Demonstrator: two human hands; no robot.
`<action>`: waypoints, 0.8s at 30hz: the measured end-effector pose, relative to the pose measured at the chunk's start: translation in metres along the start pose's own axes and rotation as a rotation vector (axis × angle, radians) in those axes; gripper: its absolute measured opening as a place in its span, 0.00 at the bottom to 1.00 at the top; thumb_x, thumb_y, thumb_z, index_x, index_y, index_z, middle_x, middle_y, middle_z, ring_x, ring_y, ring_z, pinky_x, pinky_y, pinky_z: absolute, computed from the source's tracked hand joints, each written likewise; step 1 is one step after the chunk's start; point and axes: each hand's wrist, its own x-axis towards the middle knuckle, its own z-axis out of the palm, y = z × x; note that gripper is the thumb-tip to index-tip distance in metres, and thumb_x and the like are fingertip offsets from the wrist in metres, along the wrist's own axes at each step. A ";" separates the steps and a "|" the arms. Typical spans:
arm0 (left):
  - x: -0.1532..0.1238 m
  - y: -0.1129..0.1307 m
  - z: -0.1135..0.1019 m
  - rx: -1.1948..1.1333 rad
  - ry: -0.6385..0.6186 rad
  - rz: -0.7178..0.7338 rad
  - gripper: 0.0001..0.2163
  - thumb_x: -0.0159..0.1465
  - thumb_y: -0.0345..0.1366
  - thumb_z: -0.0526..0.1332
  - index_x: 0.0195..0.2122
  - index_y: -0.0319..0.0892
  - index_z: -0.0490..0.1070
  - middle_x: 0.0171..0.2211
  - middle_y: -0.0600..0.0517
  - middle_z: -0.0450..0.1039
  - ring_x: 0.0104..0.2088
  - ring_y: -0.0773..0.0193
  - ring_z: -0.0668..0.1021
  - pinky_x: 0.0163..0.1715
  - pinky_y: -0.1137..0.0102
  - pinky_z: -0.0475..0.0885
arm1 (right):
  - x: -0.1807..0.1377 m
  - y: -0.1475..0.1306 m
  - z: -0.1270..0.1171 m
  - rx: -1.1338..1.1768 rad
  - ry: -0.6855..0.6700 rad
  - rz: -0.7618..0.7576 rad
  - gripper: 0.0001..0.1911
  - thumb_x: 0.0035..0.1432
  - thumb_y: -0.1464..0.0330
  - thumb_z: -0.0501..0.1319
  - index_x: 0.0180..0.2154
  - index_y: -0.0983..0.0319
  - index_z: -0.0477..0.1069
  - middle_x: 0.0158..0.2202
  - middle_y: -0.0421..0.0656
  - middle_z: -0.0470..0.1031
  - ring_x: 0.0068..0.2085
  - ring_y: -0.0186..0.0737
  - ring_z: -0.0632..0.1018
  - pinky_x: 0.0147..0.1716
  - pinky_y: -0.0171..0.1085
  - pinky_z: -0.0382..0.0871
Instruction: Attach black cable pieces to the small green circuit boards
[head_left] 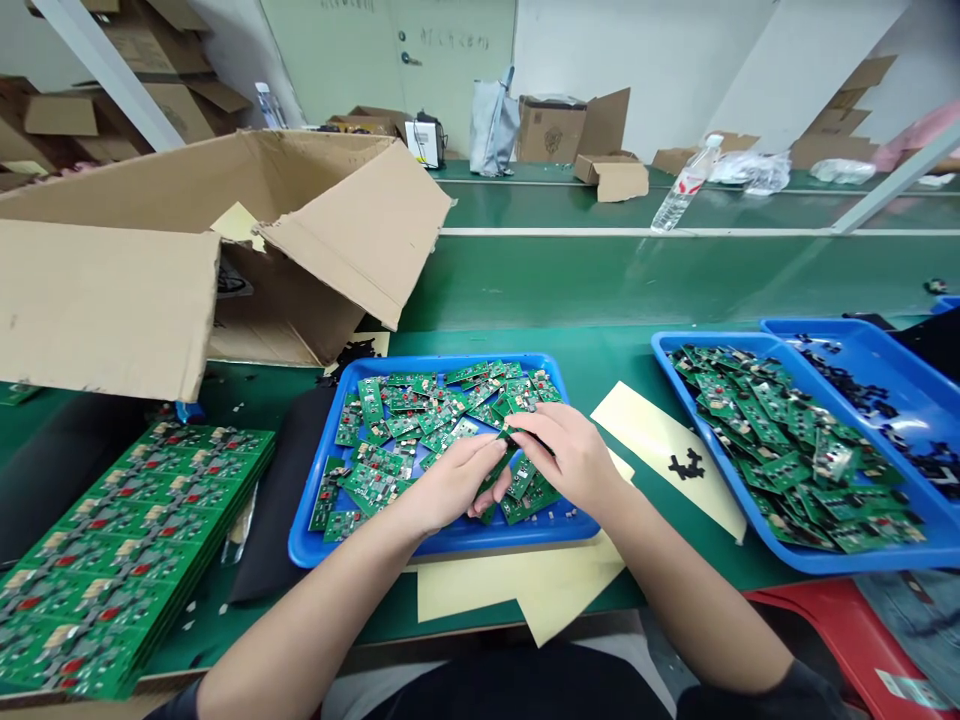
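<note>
Over a blue tray (311, 500) heaped with small green circuit boards (409, 410), my two hands meet at one small circuit board (510, 450). My left hand (465, 480) is closed around the board, fingers curled beneath it. My right hand (566, 450) pinches the board's upper end between thumb and fingers. Whether a tiny part also sits in that pinch is hidden by the fingertips. Several loose boards lie right below both hands inside the tray.
Stacked uncut board panels (142, 540) stand at the left, below an open cardboard box (112, 310). At right are another blue tray (795, 555) of boards and one with black parts (847, 385). Yellowish paper (637, 415) bears black pieces (686, 463). A bottle (686, 185) leans behind.
</note>
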 end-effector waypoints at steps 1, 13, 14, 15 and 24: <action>0.000 0.001 -0.001 -0.010 0.009 0.012 0.20 0.65 0.45 0.50 0.19 0.40 0.63 0.13 0.58 0.58 0.12 0.73 0.60 0.13 0.76 0.56 | 0.000 -0.001 0.000 0.029 0.002 0.002 0.11 0.65 0.69 0.52 0.45 0.60 0.70 0.32 0.46 0.74 0.35 0.44 0.75 0.37 0.43 0.70; -0.005 0.007 -0.004 -0.171 0.157 0.082 0.16 0.64 0.45 0.52 0.25 0.39 0.67 0.17 0.57 0.62 0.14 0.73 0.61 0.13 0.76 0.55 | -0.006 0.006 -0.002 0.615 -0.068 0.412 0.35 0.60 0.56 0.58 0.63 0.56 0.48 0.48 0.51 0.69 0.46 0.47 0.75 0.48 0.49 0.71; -0.005 0.007 -0.004 -0.161 0.162 0.089 0.17 0.64 0.45 0.51 0.24 0.39 0.67 0.17 0.56 0.62 0.14 0.73 0.61 0.14 0.75 0.56 | -0.007 0.007 0.000 0.682 -0.117 0.423 0.36 0.58 0.54 0.59 0.63 0.57 0.49 0.47 0.50 0.70 0.46 0.47 0.75 0.49 0.49 0.71; -0.005 0.007 -0.004 -0.138 0.159 0.096 0.19 0.65 0.46 0.50 0.23 0.39 0.66 0.16 0.56 0.61 0.14 0.72 0.62 0.14 0.75 0.57 | -0.007 0.006 0.002 0.734 -0.147 0.433 0.37 0.57 0.53 0.60 0.62 0.57 0.49 0.46 0.50 0.70 0.47 0.47 0.75 0.49 0.49 0.70; -0.011 0.008 -0.001 0.091 0.172 0.209 0.15 0.66 0.45 0.51 0.35 0.41 0.70 0.25 0.53 0.66 0.26 0.64 0.70 0.30 0.70 0.68 | -0.003 0.000 0.000 0.462 0.096 0.373 0.32 0.57 0.56 0.61 0.60 0.55 0.55 0.59 0.51 0.60 0.60 0.51 0.64 0.59 0.55 0.58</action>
